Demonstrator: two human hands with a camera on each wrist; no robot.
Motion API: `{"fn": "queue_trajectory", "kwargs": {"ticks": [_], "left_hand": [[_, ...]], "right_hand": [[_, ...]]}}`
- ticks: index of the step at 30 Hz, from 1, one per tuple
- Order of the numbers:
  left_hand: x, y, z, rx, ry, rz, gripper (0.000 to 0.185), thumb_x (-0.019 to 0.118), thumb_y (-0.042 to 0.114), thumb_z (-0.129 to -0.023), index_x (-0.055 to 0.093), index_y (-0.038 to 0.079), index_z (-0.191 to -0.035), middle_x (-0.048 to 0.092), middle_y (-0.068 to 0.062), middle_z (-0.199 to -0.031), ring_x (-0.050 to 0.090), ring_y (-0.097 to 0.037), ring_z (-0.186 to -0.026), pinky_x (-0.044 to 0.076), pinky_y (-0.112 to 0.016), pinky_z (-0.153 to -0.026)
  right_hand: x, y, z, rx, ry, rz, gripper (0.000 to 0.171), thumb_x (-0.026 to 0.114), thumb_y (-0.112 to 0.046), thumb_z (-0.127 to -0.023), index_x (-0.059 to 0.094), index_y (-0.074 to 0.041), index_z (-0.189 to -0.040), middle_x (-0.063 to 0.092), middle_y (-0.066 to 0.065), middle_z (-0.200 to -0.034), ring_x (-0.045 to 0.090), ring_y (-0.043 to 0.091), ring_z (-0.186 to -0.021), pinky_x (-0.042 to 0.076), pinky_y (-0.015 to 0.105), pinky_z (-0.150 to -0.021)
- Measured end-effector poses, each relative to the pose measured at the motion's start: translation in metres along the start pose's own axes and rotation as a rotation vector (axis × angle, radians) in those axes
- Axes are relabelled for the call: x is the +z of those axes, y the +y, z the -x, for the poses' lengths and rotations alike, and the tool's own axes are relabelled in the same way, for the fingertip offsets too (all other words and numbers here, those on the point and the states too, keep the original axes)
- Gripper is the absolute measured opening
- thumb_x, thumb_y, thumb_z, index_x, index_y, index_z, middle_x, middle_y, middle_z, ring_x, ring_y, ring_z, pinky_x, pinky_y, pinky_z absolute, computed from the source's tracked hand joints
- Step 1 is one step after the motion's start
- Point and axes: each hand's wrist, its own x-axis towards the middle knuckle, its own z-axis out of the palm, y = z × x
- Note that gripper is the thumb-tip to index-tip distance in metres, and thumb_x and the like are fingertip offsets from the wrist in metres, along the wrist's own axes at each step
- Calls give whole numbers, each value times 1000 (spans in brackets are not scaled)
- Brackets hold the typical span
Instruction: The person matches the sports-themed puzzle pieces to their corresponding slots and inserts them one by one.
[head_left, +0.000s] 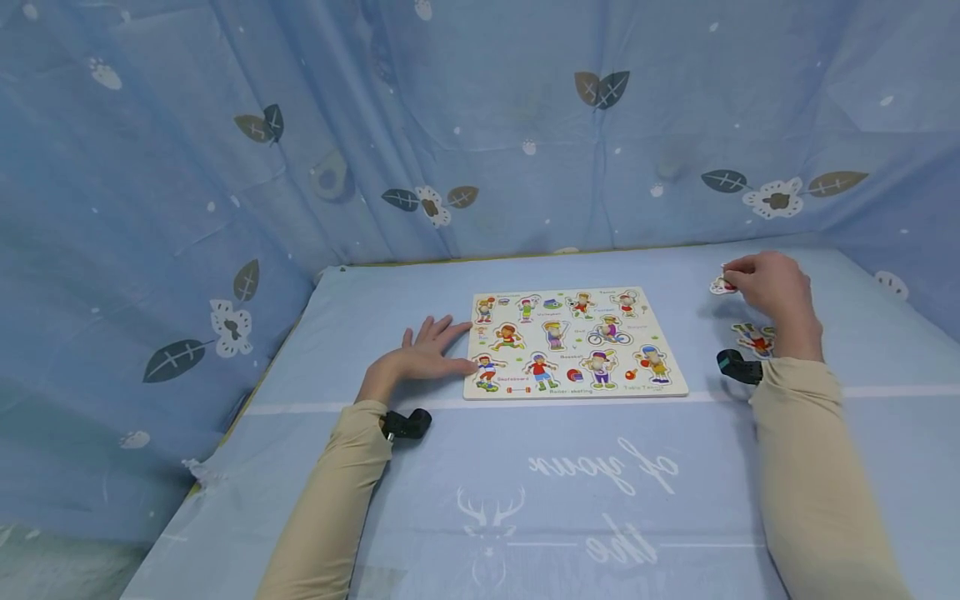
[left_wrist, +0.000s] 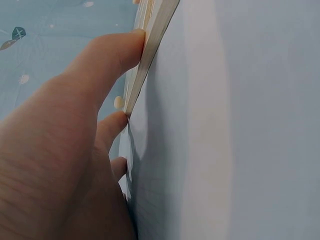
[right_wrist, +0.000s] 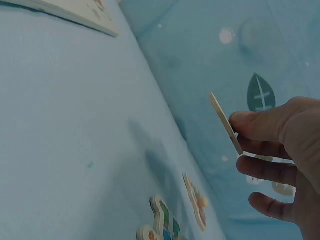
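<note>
A wooden peg puzzle board (head_left: 673,387) printed with sports figures lies flat on the table. My left hand (head_left: 422,354) is spread at its left side; in the left wrist view the thumb and a fingertip touch the board's edge (left_wrist: 154,45). Beyond the board's right side, my right hand (head_left: 776,287) pinches a small puzzle piece (head_left: 720,286) above the table. The right wrist view shows this piece (right_wrist: 225,123) edge-on between thumb and fingers, its printed face not visible there. Below that hand lie loose puzzle pieces (head_left: 752,339), partly hidden by the wrist.
Light blue cloth (head_left: 420,533) with white lettering covers the table. A blue patterned curtain (head_left: 510,167) hangs along the back and left. Two loose pieces show low in the right wrist view, one with a knob (right_wrist: 202,201).
</note>
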Motion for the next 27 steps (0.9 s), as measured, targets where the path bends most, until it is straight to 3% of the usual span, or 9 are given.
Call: {"fn": "queue_trajectory", "kwargs": {"ticks": [7, 18, 27], "left_hand": [[1, -1, 0, -1, 0, 6, 89, 53, 68, -87, 15, 33, -160, -1, -6, -168, -14, -33, -152, -8, -62, -117], [-1, -2, -2, -1, 5, -1, 90, 52, 69, -86, 15, 32, -160, 0, -7, -168, -13, -34, -152, -7, -64, -117], [1, -2, -3, -9, 2, -9, 90, 52, 70, -86, 15, 32, -160, 0, -7, -168, -13, -34, -152, -7, -63, -117]], "right_hand": [[9, -16, -7, -59, -47, 20, 37, 54, -19, -101, 62, 9, -124, 62, 30, -117, 56, 42, -99, 45, 57, -81], [13, -41, -12, -123, -74, 115, 33, 58, -18, -99, 65, 6, -121, 63, 27, -116, 54, 43, -107, 44, 59, -85], [20, -57, -11, -104, -85, 93, 34, 58, -23, -100, 67, 3, -120, 63, 23, -112, 50, 40, -105, 43, 57, -83]]}}
